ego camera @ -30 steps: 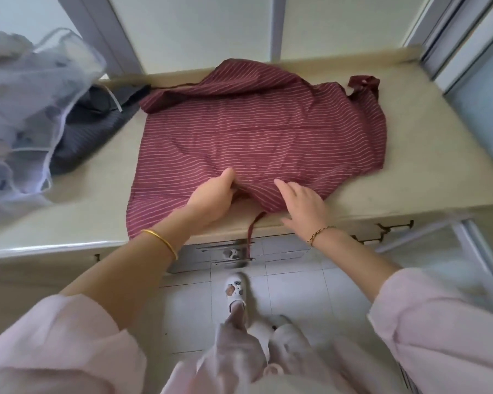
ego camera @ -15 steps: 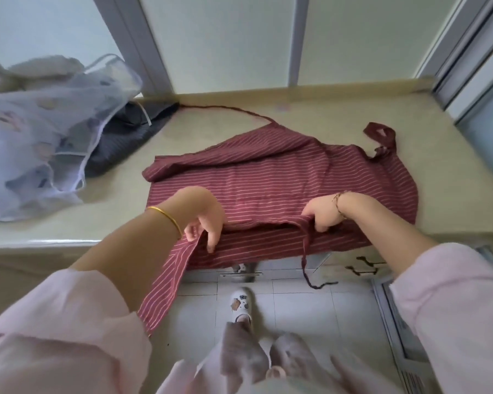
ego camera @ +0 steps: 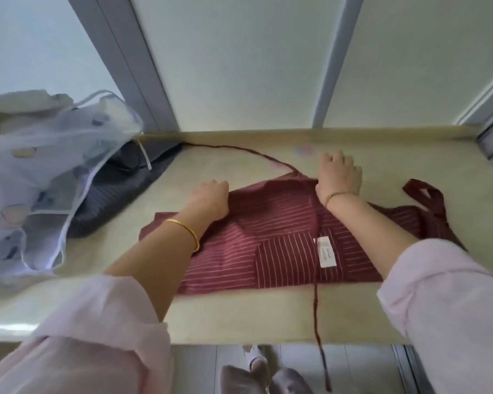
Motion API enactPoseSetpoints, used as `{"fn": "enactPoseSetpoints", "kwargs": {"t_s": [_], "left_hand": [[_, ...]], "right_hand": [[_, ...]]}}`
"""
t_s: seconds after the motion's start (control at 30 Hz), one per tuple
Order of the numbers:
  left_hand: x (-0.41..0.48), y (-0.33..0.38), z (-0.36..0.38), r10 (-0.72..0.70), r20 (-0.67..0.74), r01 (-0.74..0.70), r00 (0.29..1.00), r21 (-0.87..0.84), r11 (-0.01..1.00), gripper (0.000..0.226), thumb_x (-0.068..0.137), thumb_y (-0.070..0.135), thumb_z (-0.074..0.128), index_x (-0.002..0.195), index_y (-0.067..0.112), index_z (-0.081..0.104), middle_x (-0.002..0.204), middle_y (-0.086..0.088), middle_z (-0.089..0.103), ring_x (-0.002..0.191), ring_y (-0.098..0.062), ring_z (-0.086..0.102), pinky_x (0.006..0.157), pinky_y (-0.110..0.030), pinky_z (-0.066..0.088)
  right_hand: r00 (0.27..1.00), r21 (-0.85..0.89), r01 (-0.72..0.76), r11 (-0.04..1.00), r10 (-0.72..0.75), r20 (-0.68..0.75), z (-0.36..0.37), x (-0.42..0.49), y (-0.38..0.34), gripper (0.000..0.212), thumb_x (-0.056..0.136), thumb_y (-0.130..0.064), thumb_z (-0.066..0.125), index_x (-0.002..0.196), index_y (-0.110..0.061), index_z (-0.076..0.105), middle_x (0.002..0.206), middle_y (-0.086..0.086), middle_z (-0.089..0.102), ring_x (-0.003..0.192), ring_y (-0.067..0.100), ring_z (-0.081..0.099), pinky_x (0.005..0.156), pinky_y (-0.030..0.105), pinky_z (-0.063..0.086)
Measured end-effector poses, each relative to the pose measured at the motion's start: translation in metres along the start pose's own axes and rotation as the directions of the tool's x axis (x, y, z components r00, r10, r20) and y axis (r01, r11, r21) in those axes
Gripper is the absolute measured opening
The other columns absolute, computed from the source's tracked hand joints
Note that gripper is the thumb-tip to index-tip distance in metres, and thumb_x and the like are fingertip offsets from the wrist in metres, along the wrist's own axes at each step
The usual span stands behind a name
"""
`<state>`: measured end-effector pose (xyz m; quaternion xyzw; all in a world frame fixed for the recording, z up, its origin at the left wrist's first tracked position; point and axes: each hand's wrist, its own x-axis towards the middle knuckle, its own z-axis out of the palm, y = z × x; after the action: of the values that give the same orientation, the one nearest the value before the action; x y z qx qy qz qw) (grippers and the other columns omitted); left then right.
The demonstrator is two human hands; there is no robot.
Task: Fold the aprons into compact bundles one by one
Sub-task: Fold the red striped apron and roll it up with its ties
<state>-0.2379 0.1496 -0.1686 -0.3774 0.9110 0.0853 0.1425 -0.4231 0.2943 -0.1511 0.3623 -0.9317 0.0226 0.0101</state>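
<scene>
maroon striped apron (ego camera: 282,251) is laid flat and folded over on the beige counter (ego camera: 239,317), a little toward 3 o'clock of the middle, with a white label (ego camera: 327,252) facing up. the left hand (ego camera: 208,199) is set on the fold's far edge toward 10 o'clock; its fingers are curled down onto the cloth, but whether cloth is pinched cannot be told. the right hand (ego camera: 337,173) is laid on the far edge toward 1 o'clock, its fingers fairly straight and reaching onto the counter. one tie string (ego camera: 239,150) is trailed away toward 11 o'clock, another string (ego camera: 319,322) is hung over the near edge at 6 o'clock, and a looped strap (ego camera: 423,194) is seen at 3 o'clock. a sheer white mesh bag (ego camera: 40,177) is seen at 9 o'clock, lying partly over a dark grey cloth (ego camera: 120,191).
</scene>
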Motion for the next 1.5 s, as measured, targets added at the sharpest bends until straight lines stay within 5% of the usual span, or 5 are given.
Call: {"fn": "enactPoseSetpoints", "kwargs": {"t_s": [0.4,0.53,0.63,0.93,1.5], "left_hand": [[0.087,0.032,0.019,0.146,0.119,-0.144,0.982,-0.028,0.989,0.04,0.086,0.034,0.065,0.119,0.017,0.053,0.123,-0.013,0.042,0.113,-0.032,0.045,0.093,-0.042,0.047],[0.097,0.031,0.017,0.149,0.167,-0.141,0.975,-0.06,0.988,0.034,0.088,0.029,0.063,0.118,0.015,0.055,0.123,-0.012,0.041,0.112,-0.032,0.045,0.096,-0.041,0.045],[0.101,0.027,0.016,0.152,0.216,-0.136,0.965,-0.088,0.987,0.034,0.09,0.027,0.062,0.121,0.013,0.055,0.123,-0.013,0.043,0.11,-0.032,0.048,0.096,-0.039,0.044],[0.098,0.021,0.013,0.029,0.278,-0.024,0.96,-0.021,0.999,0.043,0.084,0.019,0.064,0.123,0.008,0.049,0.121,-0.014,0.048,0.109,-0.03,0.051,0.088,-0.035,0.047],[0.08,-0.009,-0.002,0.251,0.316,-0.15,0.915,-0.31,0.939,0.028,0.083,0.0,0.054,0.101,0.02,0.046,0.113,-0.004,0.048,0.096,-0.023,0.053,0.078,-0.028,0.048]], "right_hand": [[0.609,0.24,-0.252,0.937,-0.04,0.793,0.052,-0.008,0.006,0.018,0.095,-0.026,0.049,0.085,-0.012,0.055,0.086,0.009,0.07,0.062,0.019,0.064,0.05,0.024,0.047],[0.589,0.576,-0.804,-0.147,-0.325,0.74,0.024,0.04,0.024,0.024,0.097,-0.025,0.049,0.089,-0.005,0.059,0.074,0.006,0.064,0.041,0.005,0.05,0.037,0.014,0.041],[0.812,0.498,-0.386,-0.777,-0.03,0.583,0.013,0.079,0.038,0.047,0.099,-0.032,0.044,0.137,-0.005,0.039,0.127,0.017,0.053,0.087,0.019,0.064,0.08,0.03,0.055],[0.865,0.518,0.283,0.807,-0.449,0.225,0.061,0.074,-0.044,0.052,0.083,0.002,0.052,0.13,-0.019,0.053,0.131,0.002,0.053,0.123,0.02,0.048,0.104,0.036,0.04],[0.682,0.0,0.677,0.736,-0.627,0.376,0.067,0.08,-0.04,0.036,0.09,-0.033,0.059,0.123,-0.024,0.053,0.132,0.001,0.045,0.125,0.023,0.039,0.099,0.038,0.034]]}}
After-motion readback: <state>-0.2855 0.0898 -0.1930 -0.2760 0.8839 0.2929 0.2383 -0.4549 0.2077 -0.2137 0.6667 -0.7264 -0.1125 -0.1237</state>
